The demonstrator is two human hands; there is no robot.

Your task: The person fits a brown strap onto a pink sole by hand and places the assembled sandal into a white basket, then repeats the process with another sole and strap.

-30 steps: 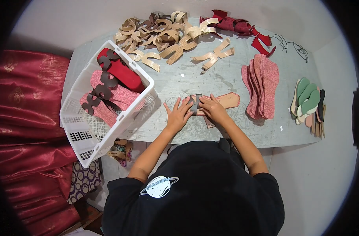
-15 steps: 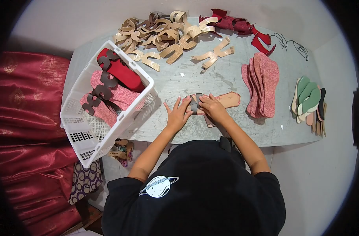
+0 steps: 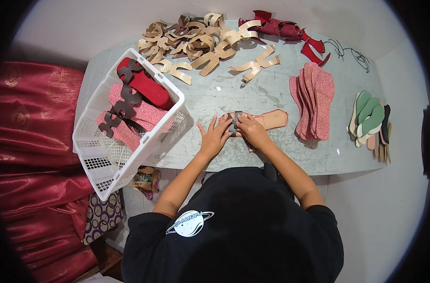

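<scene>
A tan insole with a pink edge (image 3: 275, 120) lies crosswise on the table in front of me, and a dark grey sandal strap (image 3: 233, 127) sits across its left part. My left hand (image 3: 213, 139) rests at the left end of the insole. Its fingers are spread, and the index finger and thumb touch the insole and the strap's side. From the right, my right hand (image 3: 253, 132) has bent fingers pressed over the strap, hiding part of it. A small brownish strap end sticks out below the insole, beneath my right hand.
A white plastic basket (image 3: 100, 187) at left holds pink soles, a red sole and dark straps. Beige and brown straps (image 3: 210, 45) pile at the back, beside red straps (image 3: 285, 30). Stacked pink soles (image 3: 316, 101) stand right, with green and other soles (image 3: 369, 113) further right.
My right hand has shifted slightly left over the strap, and its fingers are more bent. The left hand stays nearly in place.
</scene>
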